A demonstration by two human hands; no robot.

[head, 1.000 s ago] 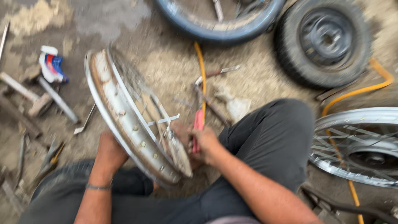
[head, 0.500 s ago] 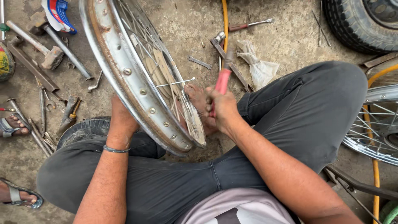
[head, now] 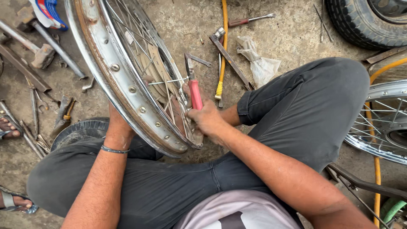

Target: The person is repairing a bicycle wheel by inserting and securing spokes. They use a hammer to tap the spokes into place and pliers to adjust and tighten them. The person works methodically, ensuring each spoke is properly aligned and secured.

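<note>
My right hand [head: 208, 119] is wrapped tight round the red-handled pliers [head: 194, 90], fingers curled fully closed on the grip, thumb along the side. The pliers run up and away from me, a near-vertical line in the view, red handle low in my fist and the metal nose up top, pointing away from my body. That nose sits right at a loose spoke [head: 168, 81] that sticks out sideways from the spoked wheel rim [head: 127, 89]; whether the nose is clamped on it I cannot tell.

My left hand [head: 118, 125] is on the rusty outer edge of the rim, holding it from beneath; the fingers go behind the metal, so how far they close I cannot see. The rim stands on edge, tilted, between my knees, its lower arc resting down by my lap, its long sweep running from upper left to lower right.

Beyond the pliers on the concrete floor [head: 292, 38]: a yellow hose [head: 223, 46], a flat metal bar [head: 231, 59], a crumpled plastic bag [head: 259, 65].
</note>
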